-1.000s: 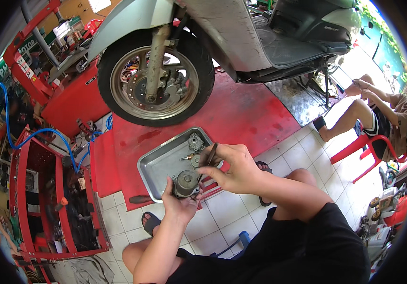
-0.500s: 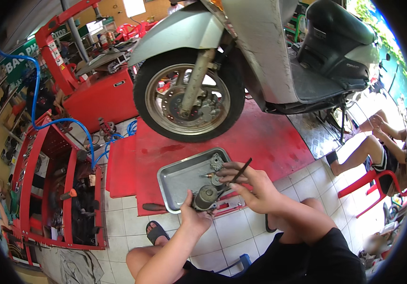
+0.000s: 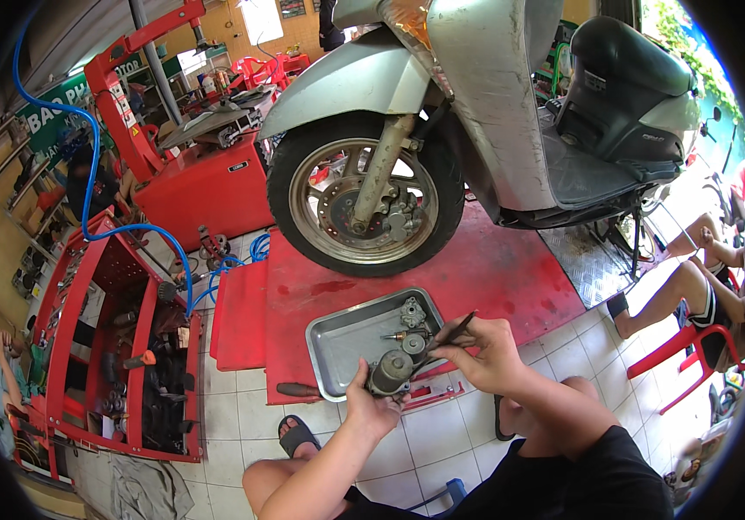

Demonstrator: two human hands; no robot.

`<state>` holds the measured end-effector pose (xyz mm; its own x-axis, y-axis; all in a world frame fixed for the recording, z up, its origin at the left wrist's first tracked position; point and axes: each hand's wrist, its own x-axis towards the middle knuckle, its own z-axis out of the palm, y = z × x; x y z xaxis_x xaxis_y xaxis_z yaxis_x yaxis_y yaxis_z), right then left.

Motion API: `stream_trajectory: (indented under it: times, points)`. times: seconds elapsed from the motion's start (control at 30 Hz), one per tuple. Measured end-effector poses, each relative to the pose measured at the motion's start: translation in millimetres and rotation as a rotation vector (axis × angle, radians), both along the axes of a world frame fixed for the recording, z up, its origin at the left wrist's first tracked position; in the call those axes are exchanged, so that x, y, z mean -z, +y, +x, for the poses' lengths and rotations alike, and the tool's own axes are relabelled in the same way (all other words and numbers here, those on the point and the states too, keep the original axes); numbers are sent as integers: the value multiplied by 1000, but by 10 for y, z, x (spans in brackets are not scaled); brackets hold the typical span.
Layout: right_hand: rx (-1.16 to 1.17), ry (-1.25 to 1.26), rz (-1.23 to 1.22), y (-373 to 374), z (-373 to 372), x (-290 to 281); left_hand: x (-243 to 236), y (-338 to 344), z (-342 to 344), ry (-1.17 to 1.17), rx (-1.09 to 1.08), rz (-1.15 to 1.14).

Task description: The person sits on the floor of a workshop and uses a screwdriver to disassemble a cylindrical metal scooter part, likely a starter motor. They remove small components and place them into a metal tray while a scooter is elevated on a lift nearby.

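Observation:
My left hand [image 3: 372,412] is closed around a grey cylindrical metal scooter part [image 3: 391,371] with its round end facing up. Between the fingers of my right hand [image 3: 489,355] is a thin dark stick-like tool [image 3: 459,331], its lower end against or just beside the cylinder; what kind of tool it is I cannot make out. Both hands are over the near right corner of a shallow metal tray [image 3: 327,354]. Inside the tray are a cast metal piece [image 3: 411,313], a brass-tipped piece [image 3: 403,335] and a small round metal piece [image 3: 413,346].
Beyond the tray, a silver scooter [image 3: 520,130] stands on a red platform [image 3: 511,269]. A dark tool handle [image 3: 297,389] lies left of the tray, red tools [image 3: 433,396] nearer me. A red tool trolley [image 3: 95,347] stands left; a seated person [image 3: 684,290] is at right.
My right hand's fingers have gone from spread to pinched together on the dark tool, which has tilted lower. The whole view has shifted, with the scene now further right and lower.

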<state>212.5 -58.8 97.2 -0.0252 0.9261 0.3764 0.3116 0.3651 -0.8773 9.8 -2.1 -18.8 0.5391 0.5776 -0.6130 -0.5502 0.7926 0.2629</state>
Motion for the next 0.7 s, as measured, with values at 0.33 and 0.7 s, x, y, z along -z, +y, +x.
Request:
stream_trajectory:
  times: [0.33, 0.7]
  points:
    - [-42, 30, 67, 10, -24, -20, -83, -22, 34, 19, -21, -16]
    - [-123, -64, 62, 19, 16, 44, -78, 15, 47, 19, -27, 14]
